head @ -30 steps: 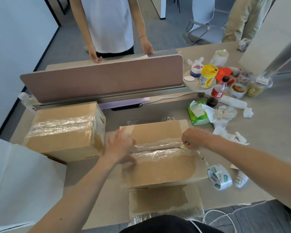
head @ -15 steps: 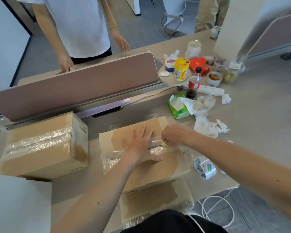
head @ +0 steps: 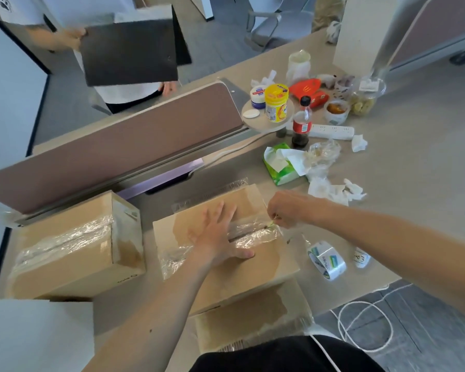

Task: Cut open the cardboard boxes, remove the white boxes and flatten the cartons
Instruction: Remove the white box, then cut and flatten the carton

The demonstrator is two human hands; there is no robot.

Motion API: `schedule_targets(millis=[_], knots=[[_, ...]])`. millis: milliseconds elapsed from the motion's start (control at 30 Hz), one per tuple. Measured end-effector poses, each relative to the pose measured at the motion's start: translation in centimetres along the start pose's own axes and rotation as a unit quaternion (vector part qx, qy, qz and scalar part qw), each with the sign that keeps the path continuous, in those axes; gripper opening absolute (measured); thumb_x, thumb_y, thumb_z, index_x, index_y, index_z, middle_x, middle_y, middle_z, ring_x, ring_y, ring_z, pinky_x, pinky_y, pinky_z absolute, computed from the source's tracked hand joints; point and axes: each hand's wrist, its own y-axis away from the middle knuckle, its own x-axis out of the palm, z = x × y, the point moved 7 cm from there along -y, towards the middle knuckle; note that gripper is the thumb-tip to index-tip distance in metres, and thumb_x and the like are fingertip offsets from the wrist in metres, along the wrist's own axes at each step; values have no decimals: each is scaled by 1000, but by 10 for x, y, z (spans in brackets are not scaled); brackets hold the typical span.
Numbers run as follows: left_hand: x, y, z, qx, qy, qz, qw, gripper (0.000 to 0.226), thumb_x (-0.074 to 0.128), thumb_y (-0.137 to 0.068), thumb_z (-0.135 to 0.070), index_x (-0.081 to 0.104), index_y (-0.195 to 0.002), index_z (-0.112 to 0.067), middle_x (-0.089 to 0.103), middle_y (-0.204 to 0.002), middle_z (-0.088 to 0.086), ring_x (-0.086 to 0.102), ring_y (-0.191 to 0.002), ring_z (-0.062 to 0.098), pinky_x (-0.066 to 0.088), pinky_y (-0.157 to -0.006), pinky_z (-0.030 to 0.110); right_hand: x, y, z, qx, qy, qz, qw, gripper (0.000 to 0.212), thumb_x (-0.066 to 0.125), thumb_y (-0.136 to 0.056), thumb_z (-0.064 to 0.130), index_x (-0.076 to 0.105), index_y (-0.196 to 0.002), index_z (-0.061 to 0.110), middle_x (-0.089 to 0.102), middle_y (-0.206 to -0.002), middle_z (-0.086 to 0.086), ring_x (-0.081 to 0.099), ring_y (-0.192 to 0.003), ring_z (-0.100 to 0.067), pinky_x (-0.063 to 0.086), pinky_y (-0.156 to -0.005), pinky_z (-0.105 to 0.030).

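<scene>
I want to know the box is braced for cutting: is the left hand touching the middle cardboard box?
Touching. The head view shows the left hand lying flat, fingers spread, on the top of the middle cardboard box.

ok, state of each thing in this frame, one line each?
middle carton, flaps closed, tape over seam
left carton, closed, taped
left hand, flat, pressing middle carton's top
right hand, pinches small tool at seam's right end
cola bottle, upright, capped
tissue pack, open, tissue sticking out
yellow jar, upright, lid on
</scene>
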Motion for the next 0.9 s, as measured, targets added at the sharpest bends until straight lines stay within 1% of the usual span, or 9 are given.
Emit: schedule_targets(millis=[133, 233, 300, 400, 467, 533, 633, 767, 900], knots=[[0, -1, 0, -10, -6, 6, 1000, 138, 70, -44, -89, -11, -151, -52, -27, -159, -24, -20, -151, 27, 9, -106, 80, -7, 11, -20, 20, 3, -9, 1000, 21, 48, -88, 7, 69, -85, 7, 67, -93, -6, 60, -79, -25, 46, -61, -30], [-2, -3, 0, -17, -6, 16, 1000, 142, 70, -40, -90, -11, -151, -52, -28, -158, -25, -21, -151, 26, 9, -105, 82, 2, 23, -38, 46, 23, 17, 999, 29, 49, -85, 0, 48, -61, 16, 50, -69, 0, 53, -70, -26, 40, -56, -28], [-2, -5, 0, -22, -2, 22, 1000, 145, 71, -37, -91, -9, -152, -52, -28, -159, -24, -21, -151, 26, 11, -105, 81, 14, 33, -48, 59, 5, 23, 998, 36, 48, -86, 2, 39, -57, 21, 42, -63, 4, 50, -66, -23, 40, -55, -27], [-6, -4, -6, -19, -12, 23, 999, 146, 74, -39, -88, -5, -154, -47, -24, -161, -22, -18, -152, 29, 15, -107, 79, 26, 44, -72, 111, -79, -51, 989, 31, 49, -89, 10, 52, -59, 16, 43, -63, 6, 49, -61, -19, 38, -51, -24], [-12, -5, -10, -24, -24, 19, 999, 136, 76, -49, -81, 2, -156, -43, -16, -163, -19, -11, -153, 30, 19, -109, 72, 26, 48, -77, 133, -162, -121, 970, 22, 56, -89, 16, 67, -71, 14, 45, -63, 10, 53, -64, -20, 35, -50, -24], [-21, -11, -10, -20, -32, -3, 999, 116, 75, -61, -75, 16, -155, -41, 0, -164, -15, 5, -152, 31, 24, -110, 66, 28, 47, -73, 137, -238, -169, 947, 18, 61, -88, 19, 73, -77, 12, 53, -62, 7, 57, -68, -22, 40, -55, -27], [-29, -20, -9, 7, -37, -24, 999, 99, 76, -66, -63, 27, -150, -41, 12, -159, -10, 19, -149, 28, 29, -110, 61, 37, 43, -69, 166, -347, -215, 898, 25, 64, -88, 23, 72, -78, 1, 65, -68, -16, 54, -57, -21, 47, -57, -35], [-25, -18, -12, -25, -61, 36, 997, 118, 85, -64, -49, 5, -151, -49, -17, -163, -10, -7, -152, 33, 14, -109, 75, 52, 39, -60, 186, -444, -237, 844, 26, 61, -91, 20, 70, -76, 1, 65, -59, -14, 58, -39, -12, 55, -56, -35], [-23, -23, -20, -44, -109, 49, 992, 127, 85, -68, -47, -10, -153, -47, -21, -164, 2, -7, -151, 43, 17, -109, 74, 70, 33, -57, 219, -487, -257, 805, 31, 63, -87, 19, 60, -66, -4, 42, -53, -2, 35, -49, -14, 32, -50, -29]])
